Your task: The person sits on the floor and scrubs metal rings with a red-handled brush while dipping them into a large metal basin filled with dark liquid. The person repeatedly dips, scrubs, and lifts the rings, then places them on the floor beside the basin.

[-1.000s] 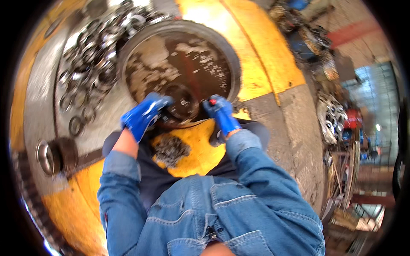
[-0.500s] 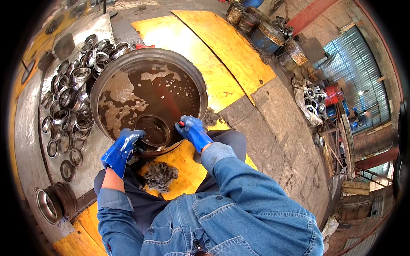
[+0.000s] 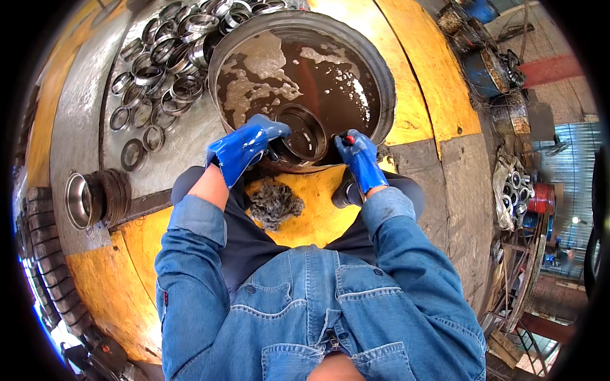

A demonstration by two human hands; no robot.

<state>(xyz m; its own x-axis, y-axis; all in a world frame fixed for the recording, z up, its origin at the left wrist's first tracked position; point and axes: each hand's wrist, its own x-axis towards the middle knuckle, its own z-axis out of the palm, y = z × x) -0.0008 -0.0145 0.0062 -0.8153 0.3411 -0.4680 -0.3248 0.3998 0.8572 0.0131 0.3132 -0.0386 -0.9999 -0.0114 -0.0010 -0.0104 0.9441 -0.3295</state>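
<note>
A wide round metal basin [image 3: 381, 82] of dark brown, foamy liquid stands on the floor in front of me. A large steel ring [image 3: 304, 130] leans at its near edge, half out of the liquid. My left hand [image 3: 244, 147], in a blue glove, grips the ring's left rim. My right hand [image 3: 357, 157], also gloved in blue, holds a small red-tipped tool [image 3: 349, 138] against the ring's right side. A grey wad of rag [image 3: 274, 203] lies on the yellow floor between my knees.
Several steel rings [image 3: 159, 76] lie spread on the grey floor left of the basin. A stack of larger rings [image 3: 95, 197] lies on its side at the left. Drums and scrap metal [image 3: 489, 57] crowd the right, with more rings [image 3: 518, 190] there.
The view has tilted, so the basin sits higher and more central. Both hands remain at the ring on the basin's near edge; the ring now stands further out of the liquid.
</note>
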